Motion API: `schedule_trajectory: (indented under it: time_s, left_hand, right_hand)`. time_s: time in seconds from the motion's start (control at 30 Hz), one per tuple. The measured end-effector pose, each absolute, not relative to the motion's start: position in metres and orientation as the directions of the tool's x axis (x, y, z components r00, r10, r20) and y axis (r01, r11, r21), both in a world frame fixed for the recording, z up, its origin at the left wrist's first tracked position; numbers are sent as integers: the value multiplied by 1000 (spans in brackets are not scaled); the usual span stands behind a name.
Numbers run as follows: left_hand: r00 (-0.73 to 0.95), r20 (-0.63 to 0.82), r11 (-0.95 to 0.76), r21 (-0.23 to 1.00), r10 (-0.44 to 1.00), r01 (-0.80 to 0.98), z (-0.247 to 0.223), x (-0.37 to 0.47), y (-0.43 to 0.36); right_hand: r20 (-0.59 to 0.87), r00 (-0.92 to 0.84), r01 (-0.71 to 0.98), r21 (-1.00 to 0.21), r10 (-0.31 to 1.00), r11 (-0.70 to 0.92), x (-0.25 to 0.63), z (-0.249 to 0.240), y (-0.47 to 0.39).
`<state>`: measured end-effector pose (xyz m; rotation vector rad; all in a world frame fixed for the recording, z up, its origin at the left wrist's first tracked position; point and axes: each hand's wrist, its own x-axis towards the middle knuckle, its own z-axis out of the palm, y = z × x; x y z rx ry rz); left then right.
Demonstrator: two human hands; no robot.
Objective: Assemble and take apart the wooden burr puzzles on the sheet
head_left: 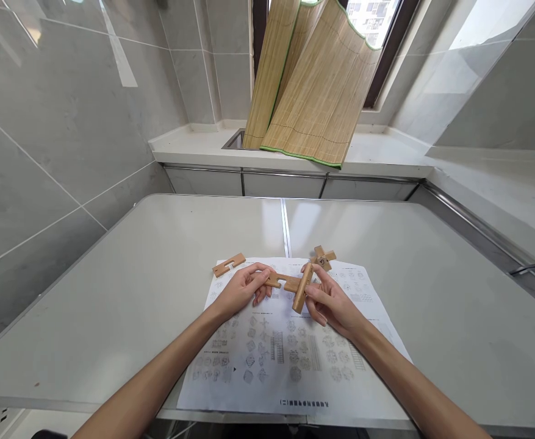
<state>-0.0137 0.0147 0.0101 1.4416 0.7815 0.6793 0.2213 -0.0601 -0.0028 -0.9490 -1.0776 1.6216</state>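
Observation:
My left hand (247, 285) pinches the left end of a flat notched wooden puzzle piece (290, 283), held above a printed sheet. My right hand (329, 297) grips a thicker rounded wooden puzzle piece (302, 289), which stands slanted across the flat piece's right end. The two pieces touch or overlap there; whether they interlock I cannot tell. Beyond my left hand, a loose notched wooden piece (229, 264) lies at the sheet's far left corner. Past my right hand sits a cross-shaped cluster of wooden pieces (323, 258) with a dark mark on it.
The instruction sheet (276, 390), printed with small diagrams and upside down to me, lies on a white table (111, 317). Behind the table runs a white ledge (194, 146) with a bamboo mat (317, 97) leaning by the window. Grey tiled walls (66, 122) flank the table.

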Motion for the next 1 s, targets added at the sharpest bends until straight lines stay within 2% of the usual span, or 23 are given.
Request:
schedule_trajectory:
  time_s: [0.4,0.57,0.67,0.77,0.87,1.0]
  left_hand:
    - [551,-65,30,997,832,73,13,-16,16]
    - [455,-34,-8,996,890,90,13,-18,20]
    - [348,35,-112,972,937,205,11,-17,16]
    - [284,146,-247,900,948,360,9,-14,12]
    - [288,232,-343,830,929,440,6,-14,11]
    - [314,281,-412,750,907,518,2,-15,13]
  right_hand:
    - [-62,-322,-332,-927,945,-174,226,-11,-59]
    - [-84,-239,-393,-903,967,-176,227,-8,-57]
    - [-80,-162,-342,-930,984,-132,226,-9,-56]
    - [-50,-136,-219,-973,989,-79,223,-9,-57]
    - [-53,-132,-109,-992,990,-68,219,-8,-58]
    - [-50,-76,-55,-997,996,-54,216,-9,-58]
